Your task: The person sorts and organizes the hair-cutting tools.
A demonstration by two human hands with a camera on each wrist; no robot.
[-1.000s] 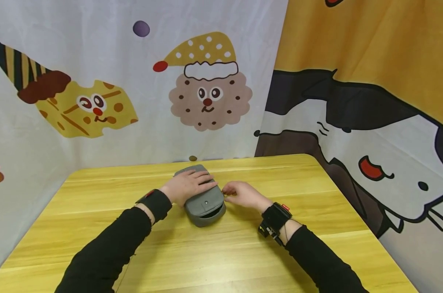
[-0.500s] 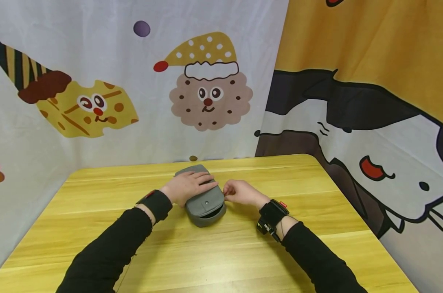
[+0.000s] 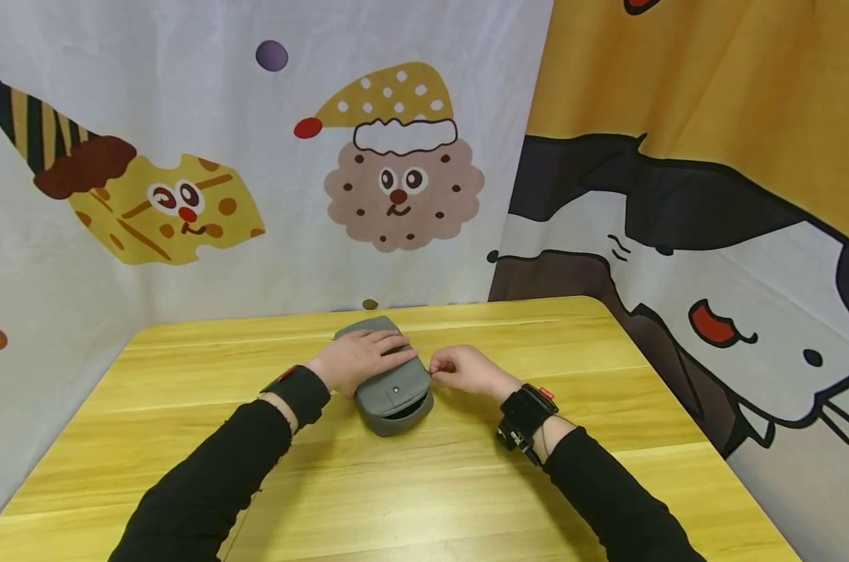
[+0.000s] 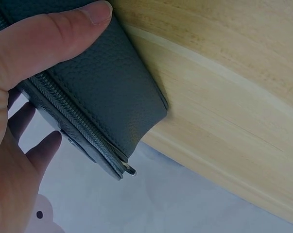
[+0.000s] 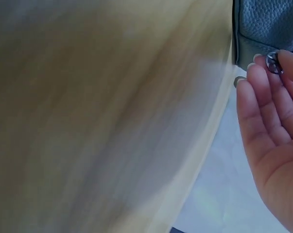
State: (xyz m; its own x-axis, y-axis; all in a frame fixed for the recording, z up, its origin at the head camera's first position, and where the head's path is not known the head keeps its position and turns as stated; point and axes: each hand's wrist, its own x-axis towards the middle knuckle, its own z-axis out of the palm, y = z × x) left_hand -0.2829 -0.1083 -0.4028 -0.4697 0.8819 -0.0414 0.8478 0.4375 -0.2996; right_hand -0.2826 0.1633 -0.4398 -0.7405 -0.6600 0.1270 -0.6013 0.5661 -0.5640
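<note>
A grey zippered case (image 3: 394, 394) with a pebbled surface lies on the table, and its lid gapes at the near end. My left hand (image 3: 357, 361) holds it from above, fingers spread across the lid; the left wrist view has the thumb (image 4: 73, 31) along the side wall, below the zipper (image 4: 71, 109). At the case's right side, my right hand (image 3: 469, 370) pinches a small dark zipper pull (image 5: 273, 63) between thumb and fingertips. The inside of the case is too dark to make out.
The wooden table (image 3: 396, 499) runs back to a white curtain (image 3: 207, 94) printed with cartoon foods. To the right hangs another curtain (image 3: 691, 195) with a cartoon cat. Black bands (image 3: 530, 414) carrying cameras sit on the wrists.
My right hand shifts only slightly beside the case, staying at its right side. The left hand and the case keep their place, and the near end still gapes.
</note>
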